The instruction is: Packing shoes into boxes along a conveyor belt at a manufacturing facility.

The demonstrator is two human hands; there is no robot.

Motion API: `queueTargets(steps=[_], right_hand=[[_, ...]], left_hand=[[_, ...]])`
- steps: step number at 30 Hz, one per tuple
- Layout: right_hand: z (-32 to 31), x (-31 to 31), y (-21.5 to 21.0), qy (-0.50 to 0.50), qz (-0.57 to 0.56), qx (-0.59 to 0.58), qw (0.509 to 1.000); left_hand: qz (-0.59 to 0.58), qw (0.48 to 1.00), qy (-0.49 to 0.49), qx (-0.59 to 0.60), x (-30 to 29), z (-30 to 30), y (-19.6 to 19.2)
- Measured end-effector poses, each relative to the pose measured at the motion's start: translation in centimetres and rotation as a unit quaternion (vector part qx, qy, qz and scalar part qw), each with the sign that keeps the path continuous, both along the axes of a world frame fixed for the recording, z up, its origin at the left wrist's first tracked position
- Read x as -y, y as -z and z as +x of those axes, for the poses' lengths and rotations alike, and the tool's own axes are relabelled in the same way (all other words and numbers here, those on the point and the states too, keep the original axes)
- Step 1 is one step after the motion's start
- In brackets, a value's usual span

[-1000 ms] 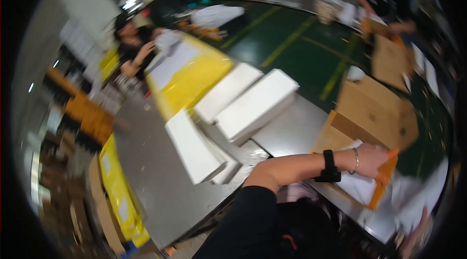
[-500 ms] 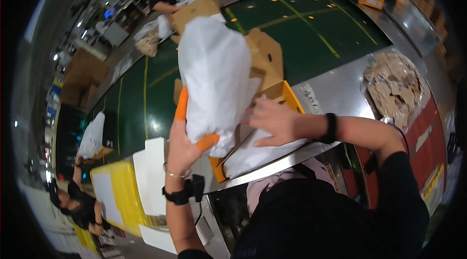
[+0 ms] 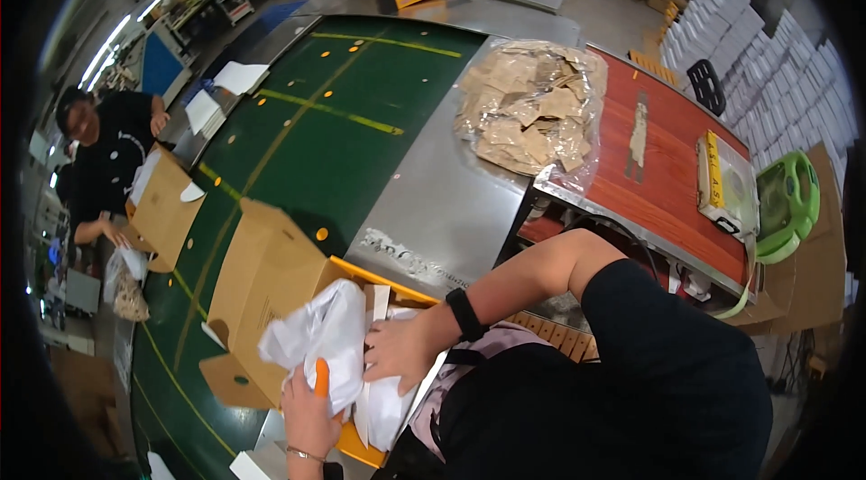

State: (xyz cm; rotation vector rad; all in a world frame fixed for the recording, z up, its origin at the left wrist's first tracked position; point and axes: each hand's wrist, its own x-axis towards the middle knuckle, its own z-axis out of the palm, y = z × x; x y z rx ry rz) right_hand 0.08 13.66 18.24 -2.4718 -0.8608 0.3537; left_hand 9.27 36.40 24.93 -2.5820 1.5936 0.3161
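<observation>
A bundle wrapped in white tissue-like paper [image 3: 329, 327] lies tilted at the left part of an open cardboard box with orange walls [image 3: 361, 451]. My left hand [image 3: 311, 412], with orange covers on two fingers, is closed round the bundle's near end. My right hand [image 3: 401, 354] reaches over the box's right side, its fingers stretched out and touching white paper inside. More white paper [image 3: 383, 412] fills the near part of the box. The brown lid [image 3: 262, 281] stands folded back on the far side. What the bundle wraps is hidden.
A green conveyor belt [image 3: 298, 137] runs past the box. A clear bag of brown paper pieces [image 3: 532, 110] sits on the metal edge, beside a red wood-look table [image 3: 672, 146]. Across the belt, a co-worker [image 3: 117, 146] handles another open box [image 3: 171, 209].
The wrapped bundle has come down from above the box into it, in my left hand. My right hand stays over the box. The view has swung to the right.
</observation>
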Motion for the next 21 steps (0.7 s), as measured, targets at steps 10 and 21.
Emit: queueTargets(steps=[10,21], right_hand=[[-3.7,11.1,-6.4,0.211,0.195,0.012,0.958],[-19.3,32.2,2.4,0.703,-0.095,0.177,0.682]], left_hand=[[0.015,0.999,-0.013,0.050,1.3,2.1,1.4],[-0.271,0.883,-0.351,-0.154,-2.5,-2.7,1.9]])
